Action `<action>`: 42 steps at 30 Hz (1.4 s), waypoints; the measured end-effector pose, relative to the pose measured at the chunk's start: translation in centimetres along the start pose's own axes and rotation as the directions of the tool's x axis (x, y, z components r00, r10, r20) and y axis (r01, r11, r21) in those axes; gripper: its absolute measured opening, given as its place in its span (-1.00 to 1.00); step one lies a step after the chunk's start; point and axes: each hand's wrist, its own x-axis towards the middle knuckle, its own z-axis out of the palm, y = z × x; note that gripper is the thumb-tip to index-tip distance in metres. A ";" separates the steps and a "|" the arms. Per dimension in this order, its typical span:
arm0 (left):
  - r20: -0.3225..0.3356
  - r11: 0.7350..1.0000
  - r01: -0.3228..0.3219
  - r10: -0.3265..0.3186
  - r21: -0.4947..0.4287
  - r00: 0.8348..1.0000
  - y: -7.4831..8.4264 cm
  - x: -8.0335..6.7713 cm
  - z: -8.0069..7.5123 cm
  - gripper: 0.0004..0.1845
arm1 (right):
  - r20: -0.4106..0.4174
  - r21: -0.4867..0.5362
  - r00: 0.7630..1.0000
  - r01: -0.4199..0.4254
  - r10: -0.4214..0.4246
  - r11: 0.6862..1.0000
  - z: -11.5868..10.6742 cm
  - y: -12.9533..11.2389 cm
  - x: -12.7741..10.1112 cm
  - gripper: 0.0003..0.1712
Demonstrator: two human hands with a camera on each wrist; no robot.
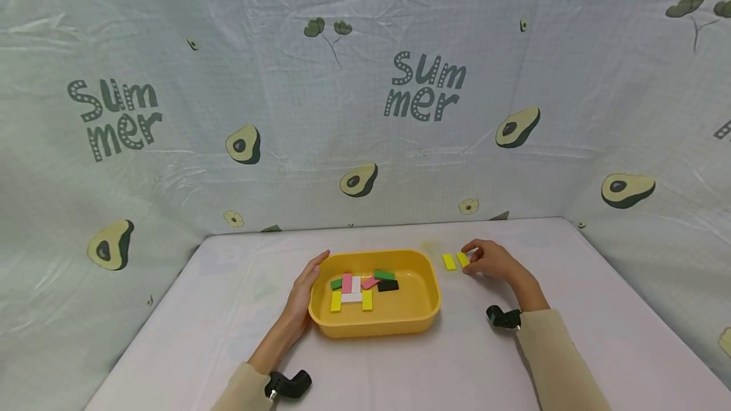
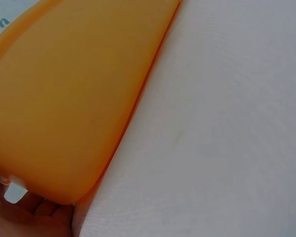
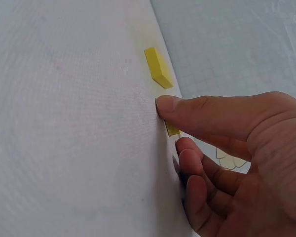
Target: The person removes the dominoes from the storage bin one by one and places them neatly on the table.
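A yellow tray (image 1: pixel 431 284) sits mid-table and holds several small blocks: pink, white, green, black and yellow. My left hand (image 1: pixel 308 278) lies flat against the tray's left wall, fingers straight along it and thumb up near the rim. The left wrist view shows mostly that tray wall (image 2: pixel 74 98), with my fingers (image 2: pixel 39 217) just below it. Right of the tray, my right hand (image 1: pixel 473 257) pinches a small yellow block (image 1: pixel 462 259) on the table. In the right wrist view my thumb covers most of that block (image 3: pixel 171 130). A second yellow block (image 1: pixel 449 262) (image 3: pixel 158 67) lies loose beside it.
The white table (image 1: pixel 400 373) is walled on three sides by a pale cloth printed with avocados and "Summer" (image 1: pixel 425 84). Black wrist cameras sit on my left wrist (image 1: pixel 288 384) and right wrist (image 1: pixel 502 317). Bare tabletop lies in front of the tray and at the far right.
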 end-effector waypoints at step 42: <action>0.009 1.000 0.004 -0.004 0.004 1.000 0.2 -0.3 -0.1 -0.45 | 0.003 0.135 0.999 0.033 -0.034 0.990 -0.7 0.3 -1.0 -0.33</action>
